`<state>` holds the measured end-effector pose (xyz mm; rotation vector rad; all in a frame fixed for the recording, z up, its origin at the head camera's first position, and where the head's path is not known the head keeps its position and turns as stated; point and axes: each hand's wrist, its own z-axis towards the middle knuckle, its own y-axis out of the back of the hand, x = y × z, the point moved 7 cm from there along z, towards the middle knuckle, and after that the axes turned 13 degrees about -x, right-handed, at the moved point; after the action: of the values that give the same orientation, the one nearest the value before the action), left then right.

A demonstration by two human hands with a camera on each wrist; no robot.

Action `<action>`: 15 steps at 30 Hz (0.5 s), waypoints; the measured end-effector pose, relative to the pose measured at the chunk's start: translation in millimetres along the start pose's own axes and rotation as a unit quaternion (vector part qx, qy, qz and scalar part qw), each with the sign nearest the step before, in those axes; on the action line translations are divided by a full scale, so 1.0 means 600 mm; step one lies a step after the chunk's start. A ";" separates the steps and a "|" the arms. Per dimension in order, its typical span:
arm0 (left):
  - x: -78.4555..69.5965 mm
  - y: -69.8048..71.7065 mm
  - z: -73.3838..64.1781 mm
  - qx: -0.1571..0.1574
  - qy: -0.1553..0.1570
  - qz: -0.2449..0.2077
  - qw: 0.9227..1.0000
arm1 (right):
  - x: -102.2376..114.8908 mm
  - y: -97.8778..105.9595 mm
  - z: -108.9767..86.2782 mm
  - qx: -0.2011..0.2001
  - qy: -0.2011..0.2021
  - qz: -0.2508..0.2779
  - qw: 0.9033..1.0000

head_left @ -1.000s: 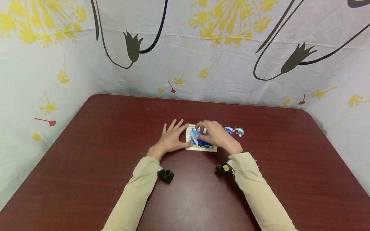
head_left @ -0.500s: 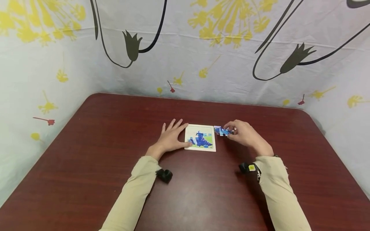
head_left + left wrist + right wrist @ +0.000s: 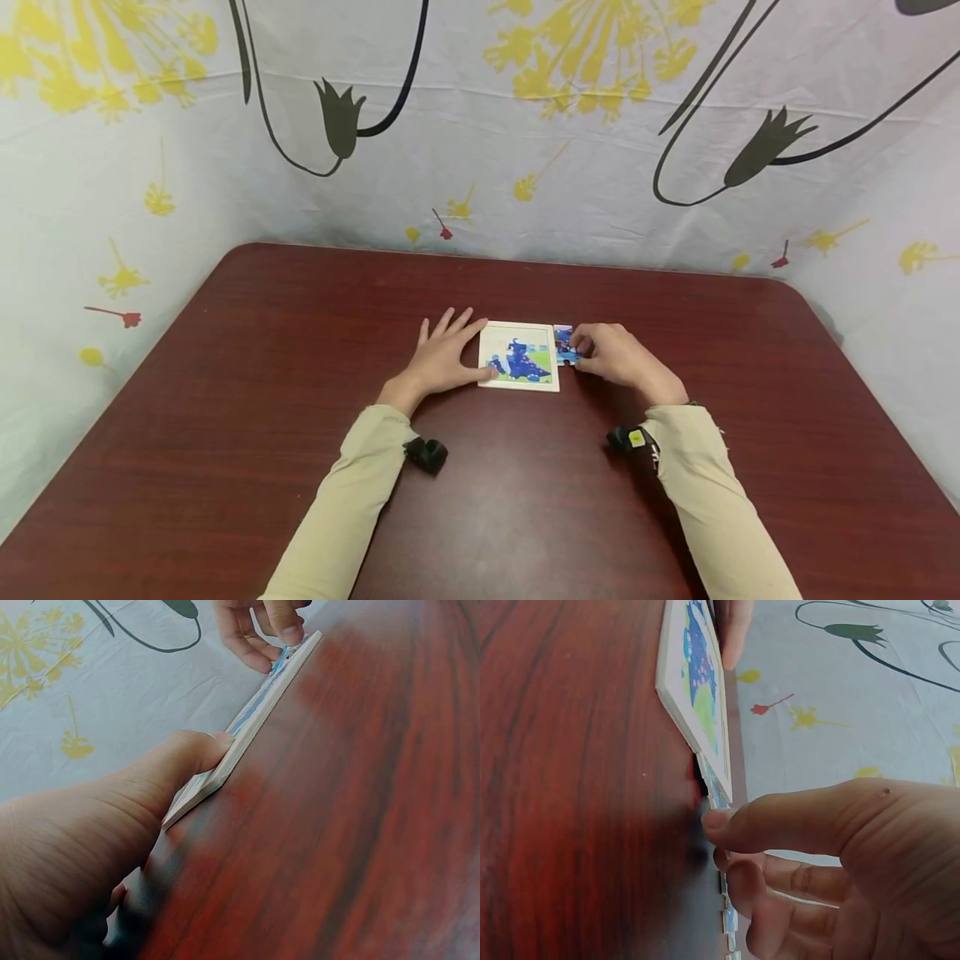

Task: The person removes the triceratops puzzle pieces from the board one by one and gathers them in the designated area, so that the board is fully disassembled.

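Note:
A square jigsaw puzzle board with a pale rim lies on the table. Its tray shows bare white at the upper left, while a blue figure on green fills the lower part. My left hand is spread along the board's left side, index fingertip at the top corner and thumb on the lower rim, as the left wrist view confirms. Right beside the board lie blue jigsaw pieces. My right hand pinches a puzzle piece there, thumb against its near edge; its fingers hide most of that piece.
More puzzle pieces lie in a row beneath the right hand's fingers in the right wrist view. The dark red table has rounded far corners and meets a pale flowered cloth behind it.
The right hand has left the board and moved right with a blue piece, then slid slightly back left. The board's upper part has become bare. The left hand has stayed in place.

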<state>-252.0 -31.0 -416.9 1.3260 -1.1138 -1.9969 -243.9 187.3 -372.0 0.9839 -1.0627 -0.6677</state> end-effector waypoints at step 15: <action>-0.002 0.002 -0.002 -0.004 0.007 -0.001 1.000 | 0.000 -0.010 -0.002 0.003 -0.011 -0.014 1.000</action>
<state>-250.3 -31.0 -415.7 1.3349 -1.0985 -1.9885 -242.9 185.0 -377.7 0.9993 -1.0726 -0.7003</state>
